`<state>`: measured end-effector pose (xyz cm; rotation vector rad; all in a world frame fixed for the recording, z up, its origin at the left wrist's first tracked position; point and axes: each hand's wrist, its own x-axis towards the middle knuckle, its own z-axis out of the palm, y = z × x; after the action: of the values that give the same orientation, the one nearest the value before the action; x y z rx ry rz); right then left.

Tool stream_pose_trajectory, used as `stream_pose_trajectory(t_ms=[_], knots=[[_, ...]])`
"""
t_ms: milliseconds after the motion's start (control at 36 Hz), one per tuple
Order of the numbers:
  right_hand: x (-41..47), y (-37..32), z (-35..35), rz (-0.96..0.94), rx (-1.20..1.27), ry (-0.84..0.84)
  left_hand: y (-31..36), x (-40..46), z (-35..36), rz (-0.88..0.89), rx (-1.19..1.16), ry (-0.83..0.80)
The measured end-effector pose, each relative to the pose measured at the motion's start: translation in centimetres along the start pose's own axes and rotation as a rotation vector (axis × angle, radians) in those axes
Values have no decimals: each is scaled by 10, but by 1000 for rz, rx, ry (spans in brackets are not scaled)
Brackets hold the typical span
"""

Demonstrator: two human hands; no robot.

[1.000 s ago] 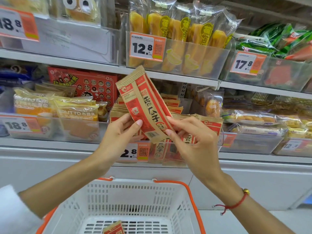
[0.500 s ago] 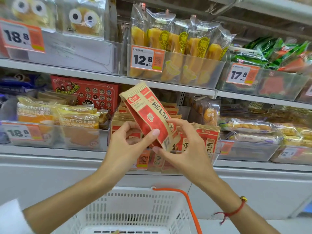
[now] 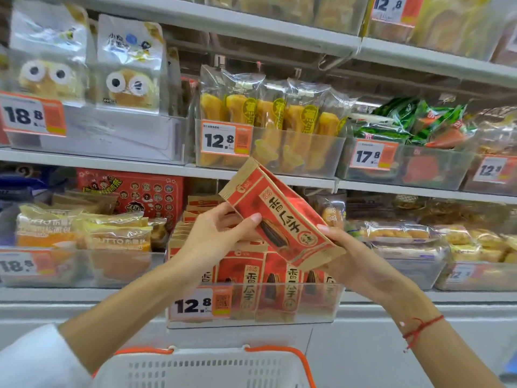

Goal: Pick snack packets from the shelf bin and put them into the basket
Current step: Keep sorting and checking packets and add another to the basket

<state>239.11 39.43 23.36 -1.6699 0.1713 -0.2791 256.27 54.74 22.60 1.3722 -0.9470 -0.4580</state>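
Gripping one red snack packet (image 3: 282,219) above its bin (image 3: 279,306), both hands' fingers (image 3: 246,224) clamp it; basket (image 3: 207,368) below.

Both hands (image 3: 212,236) grip snack packets (image 3: 282,217); basket (image 3: 201,368) below

Two bare forearms reach into view from the bottom corners. The left arm carries a white sleeve (image 3: 33,357) of smooth, plain fabric, pushed up near the elbow so the forearm below it is uncovered. The left hand (image 3: 212,239) wears no ring or watch, and its visible fingernails look short and unpainted. The right arm has no sleeve in view. Around the right wrist sits a thin red string bracelet (image 3: 419,327), wound in a couple of strands, with a loose knotted end trailing down from it. The right hand (image 3: 352,261) is likewise bare of rings.
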Motion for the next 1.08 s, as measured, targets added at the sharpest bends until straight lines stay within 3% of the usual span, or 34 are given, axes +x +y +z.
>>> stream_pose_trajectory(t_ms=[111,222,389,500,667,778,1083], knots=[[2,-15,-21,31,-184,94,8,17,8,42,21,23],[16,-32,-39,17,-428,328,14,37,20,70,64,57],[31,-53,-57,-273,-690,435,18,65,46,107,59,123],[40,-52,-73,-312,-888,508,14,78,54,95,49,136],[56,-34,-87,-290,-1135,501,-3,90,48,109,271,190],[73,-8,-93,-249,-1158,501,-6,92,42,170,446,210],[101,34,-116,-277,-1260,540,-18,122,47,92,966,-28]])
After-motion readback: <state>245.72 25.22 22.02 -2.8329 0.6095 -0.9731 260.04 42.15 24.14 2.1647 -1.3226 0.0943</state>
